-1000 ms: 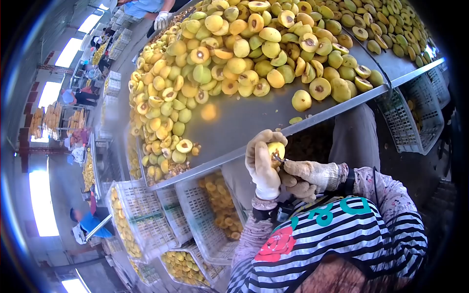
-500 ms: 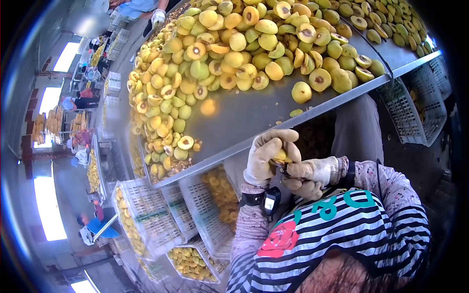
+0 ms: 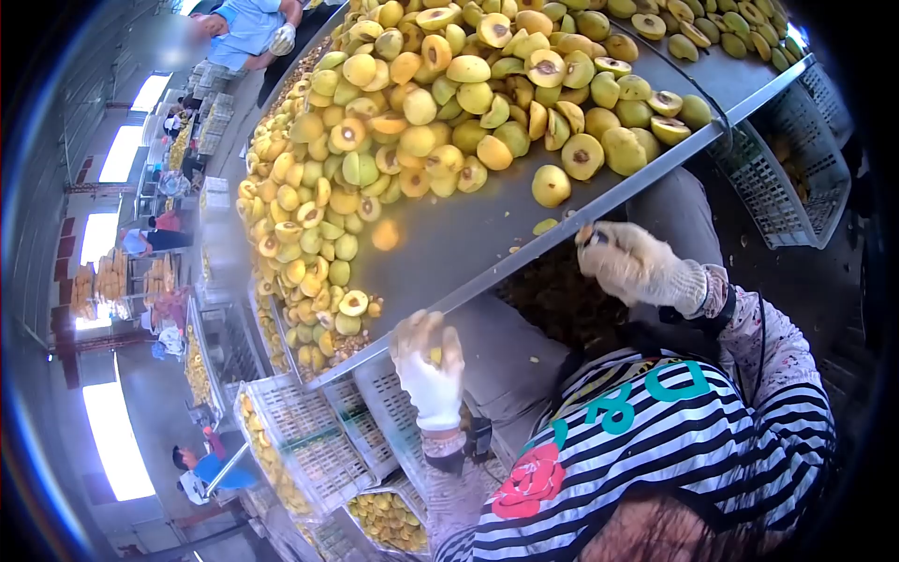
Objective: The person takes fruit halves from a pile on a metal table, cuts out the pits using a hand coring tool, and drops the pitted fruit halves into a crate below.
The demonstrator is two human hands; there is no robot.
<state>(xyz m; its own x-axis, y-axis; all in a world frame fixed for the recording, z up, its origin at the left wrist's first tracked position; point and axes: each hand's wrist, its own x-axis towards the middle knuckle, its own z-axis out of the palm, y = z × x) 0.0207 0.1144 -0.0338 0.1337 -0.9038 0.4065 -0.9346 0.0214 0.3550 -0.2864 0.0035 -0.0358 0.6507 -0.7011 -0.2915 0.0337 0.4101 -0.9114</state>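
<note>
We seem to be between cuts, fruit piece and tool held apart.
Our left hand (image 3: 429, 373) curls its fingers around a mostly hidden yellow fruit piece (image 3: 435, 355), by the near edge of the tabletop (image 3: 454, 234), beside a pale crate (image 3: 386, 398); our right hand (image 3: 635, 265), farther right, clenches a small dark tool (image 3: 600, 238). Releasing the piece calls for loosening the left fingers.

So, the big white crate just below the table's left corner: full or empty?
Not empty, probably full: yellow fruit shows along the rim of the white plastic crate. The depth is hidden.
</note>
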